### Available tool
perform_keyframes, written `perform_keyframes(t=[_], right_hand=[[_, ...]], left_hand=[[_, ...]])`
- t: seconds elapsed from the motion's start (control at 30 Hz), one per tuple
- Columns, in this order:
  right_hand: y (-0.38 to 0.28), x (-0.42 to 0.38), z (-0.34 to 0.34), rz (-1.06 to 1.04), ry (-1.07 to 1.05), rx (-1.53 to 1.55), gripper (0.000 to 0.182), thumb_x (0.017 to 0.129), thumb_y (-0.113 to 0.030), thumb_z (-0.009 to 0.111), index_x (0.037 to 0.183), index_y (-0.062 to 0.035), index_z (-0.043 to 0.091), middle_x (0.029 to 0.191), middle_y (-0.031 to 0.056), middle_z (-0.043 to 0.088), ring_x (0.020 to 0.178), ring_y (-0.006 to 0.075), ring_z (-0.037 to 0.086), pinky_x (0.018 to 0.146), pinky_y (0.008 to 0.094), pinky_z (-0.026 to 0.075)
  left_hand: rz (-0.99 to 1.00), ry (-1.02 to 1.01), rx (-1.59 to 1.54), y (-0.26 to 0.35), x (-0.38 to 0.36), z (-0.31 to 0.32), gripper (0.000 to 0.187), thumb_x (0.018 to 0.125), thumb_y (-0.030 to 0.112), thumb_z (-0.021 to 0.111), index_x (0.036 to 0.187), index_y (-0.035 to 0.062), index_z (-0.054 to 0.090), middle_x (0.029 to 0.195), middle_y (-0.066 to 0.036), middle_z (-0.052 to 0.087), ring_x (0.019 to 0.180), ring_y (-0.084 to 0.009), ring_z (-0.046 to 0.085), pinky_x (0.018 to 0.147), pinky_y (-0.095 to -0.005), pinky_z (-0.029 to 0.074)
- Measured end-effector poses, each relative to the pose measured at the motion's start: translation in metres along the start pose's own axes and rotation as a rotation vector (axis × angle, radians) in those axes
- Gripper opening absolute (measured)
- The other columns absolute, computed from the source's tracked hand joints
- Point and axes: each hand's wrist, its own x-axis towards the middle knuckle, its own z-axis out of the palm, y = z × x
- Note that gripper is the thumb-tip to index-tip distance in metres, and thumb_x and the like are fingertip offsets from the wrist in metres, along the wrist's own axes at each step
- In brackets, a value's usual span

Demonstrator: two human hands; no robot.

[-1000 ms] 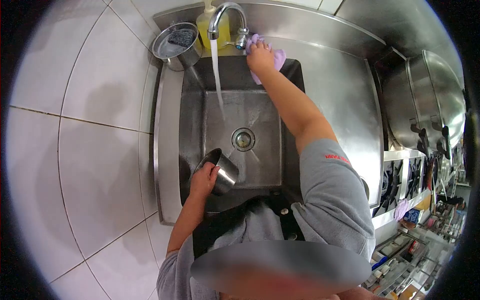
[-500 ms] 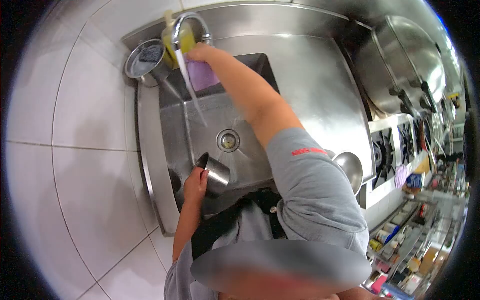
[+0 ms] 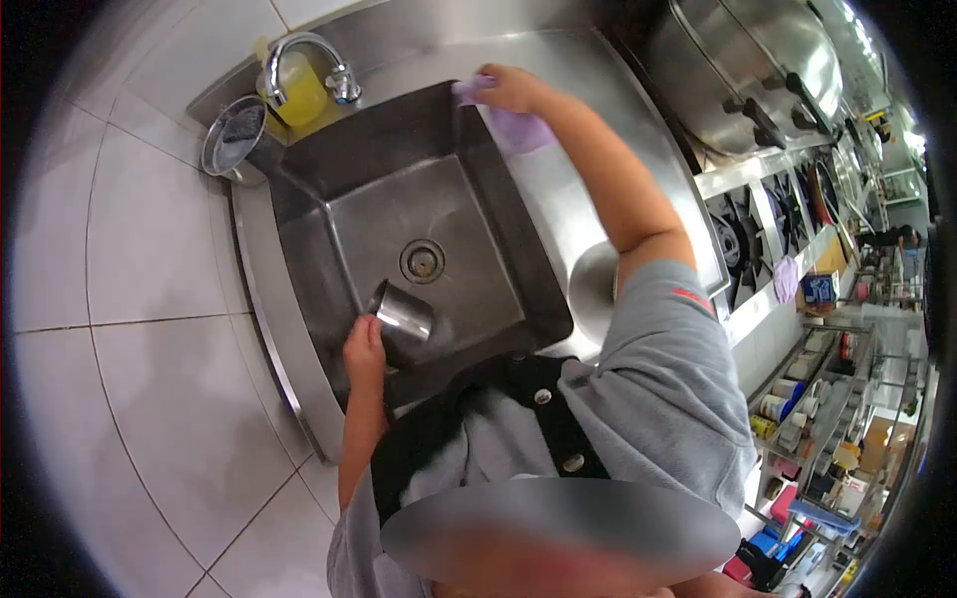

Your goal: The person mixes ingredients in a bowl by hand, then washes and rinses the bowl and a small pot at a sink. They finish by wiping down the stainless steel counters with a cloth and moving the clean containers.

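My left hand [image 3: 365, 347] grips the rim of a steel cup [image 3: 407, 313], which lies tilted low inside the sink [image 3: 399, 204]. In my right hand [image 3: 515, 90] is a purple cloth [image 3: 524, 132], bunched in the fingers and hanging over the sink's upper right corner and the steel counter. The chrome faucet [image 3: 309, 42] arches over the far left corner, with no water stream visible. Behind it stands a bottle of yellow liquid [image 3: 299, 92].
A metal pot [image 3: 225, 159] with something dark in it stands left of the bottle. A steel bowl [image 3: 594, 289] rests on the counter [image 3: 578, 149] near my right arm. A large pot [image 3: 753, 70] and gas burners [image 3: 733, 239] lie to the right, shelves [image 3: 812, 399] beyond.
My right hand has moved right with the purple cloth, away from the faucet to the sink's corner. The water stream has stopped. My left hand still holds the cup. The view has shifted.
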Motion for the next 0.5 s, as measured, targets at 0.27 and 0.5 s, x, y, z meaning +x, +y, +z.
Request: perform_keyframes(t=[0.27,0.5], right_hand=[[0.120,-0.121,0.018,0.157,-0.187,-0.336,0.086,0.067,-0.068,0.057,0.138,-0.0386,0.018,0.147,0.0134,0.005,0.134,0.0394,0.003,0.104,0.0572,0.008],[0.109,-0.256,-0.042,0.079,-0.026,0.074,0.078,0.075,-0.044,0.064,0.136,-0.0102,0.029,0.138,0.0172,0.032,0.129,0.0292,0.029,0.105,0.0355,0.025]], left_hand=[[0.219,0.225,0.122,0.077,0.032,-0.001,0.021,0.088,0.022,0.050,0.083,0.0026,0.057,0.081,-0.017,0.059,0.072,-0.0321,0.057,0.066,-0.0387,0.045],[-0.627,-0.062,-0.889,0.096,0.069,-0.003,0.032,0.089,0.033,0.049,0.090,0.0024,0.059,0.086,-0.009,0.062,0.070,-0.0203,0.058,0.063,-0.0316,0.046]])
